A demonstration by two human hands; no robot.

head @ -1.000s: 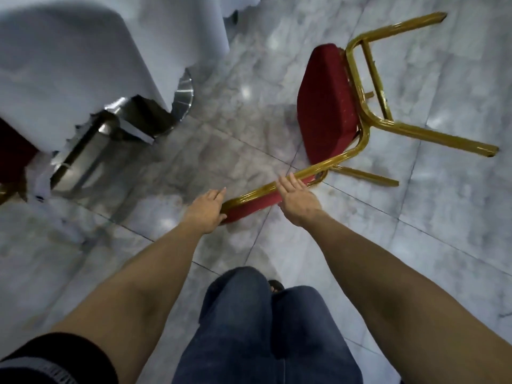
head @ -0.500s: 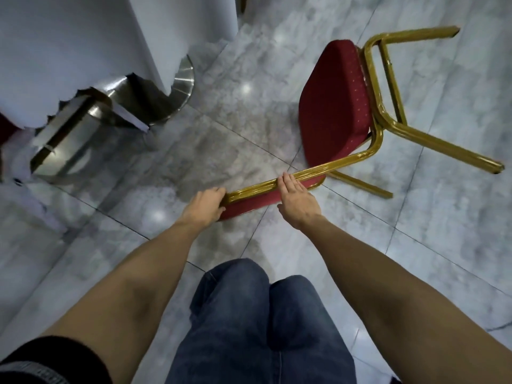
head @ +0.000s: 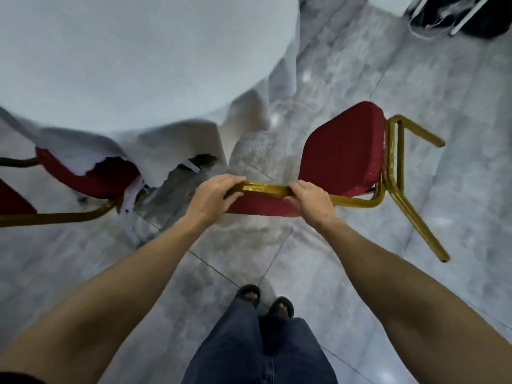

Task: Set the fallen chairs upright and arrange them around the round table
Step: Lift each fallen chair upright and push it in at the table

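A red-cushioned chair (head: 340,151) with a gold metal frame is tipped back in front of me, its seat facing left and its legs pointing right, mostly off the floor. My left hand (head: 212,196) grips the left end of the backrest's top rail. My right hand (head: 311,199) grips the same rail further right. The round table (head: 124,65) under a white cloth fills the upper left. A second red chair (head: 91,177) stands at the table's edge on the left, partly under the torn cloth.
Grey marble tiles cover the floor. My feet in dark sandals (head: 266,300) stand below the chair. A dark bag with white straps (head: 457,15) lies at the top right. Open floor stretches to the right of the chair.
Both hands went from touching the backrest rail to gripping it. The chair has been lifted from lying on the floor. The view has risen, showing the table top and the second chair.
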